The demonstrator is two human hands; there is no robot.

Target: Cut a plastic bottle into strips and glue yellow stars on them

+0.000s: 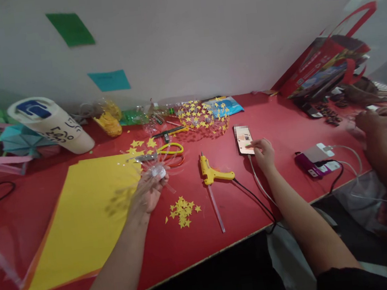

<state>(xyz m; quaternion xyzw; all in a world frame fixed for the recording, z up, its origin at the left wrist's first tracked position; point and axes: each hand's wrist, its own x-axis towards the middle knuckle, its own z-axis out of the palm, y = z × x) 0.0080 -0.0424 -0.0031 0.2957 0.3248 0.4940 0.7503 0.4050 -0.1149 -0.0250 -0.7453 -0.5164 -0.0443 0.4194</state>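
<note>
My left hand [150, 198] is closed around the middle of a clear plastic piece cut into thin spreading strips [158, 171], held above the yellow paper's right edge. My right hand [264, 153] reaches to a smartphone [243, 139] lying on the table, a finger stretched over its lit screen; the hand grips nothing. Between my hands lies a yellow hot glue gun [208, 171] with a clear glue stick [216, 209] in its back end. A pile of small yellow paper stars [182, 210] sits below my left hand. Scissors with a yellow handle [172, 148] lie just behind the strips.
Yellow paper sheets [80, 221] cover the left. Behind stand a white tumbler [60, 129] and a clear strip ball with yellow stars [202, 118]. At right are a purple power bank [315, 167], a red bag [326, 64] and another person's hands [372, 121]. Cables hang over the table edge.
</note>
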